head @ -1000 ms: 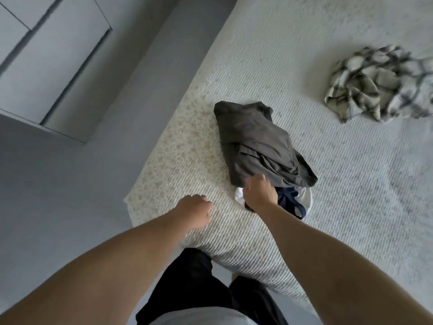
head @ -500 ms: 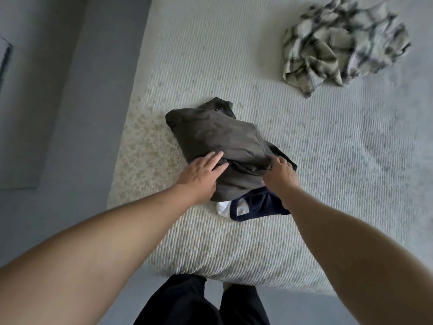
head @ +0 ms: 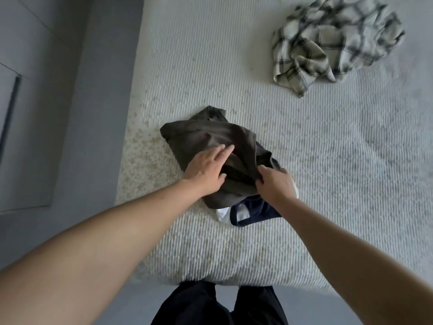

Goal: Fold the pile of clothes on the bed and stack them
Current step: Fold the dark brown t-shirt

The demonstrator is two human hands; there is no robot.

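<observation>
A dark olive-grey garment lies bunched near the bed's front left corner, on top of a navy garment and a white one that peek out below it. My left hand rests flat on the grey garment with fingers straight. My right hand pinches a raised fold of the same garment at its right side. A crumpled plaid shirt lies apart at the far right of the bed.
The bed has a ribbed off-white cover. Grey floor and a pale cabinet front run along its left side. My dark trousers show at the bed's near edge.
My left hand has come from the bed's corner onto the grey garment. My right hand has lifted a fold of that garment upward. The view has shifted over the bed.
</observation>
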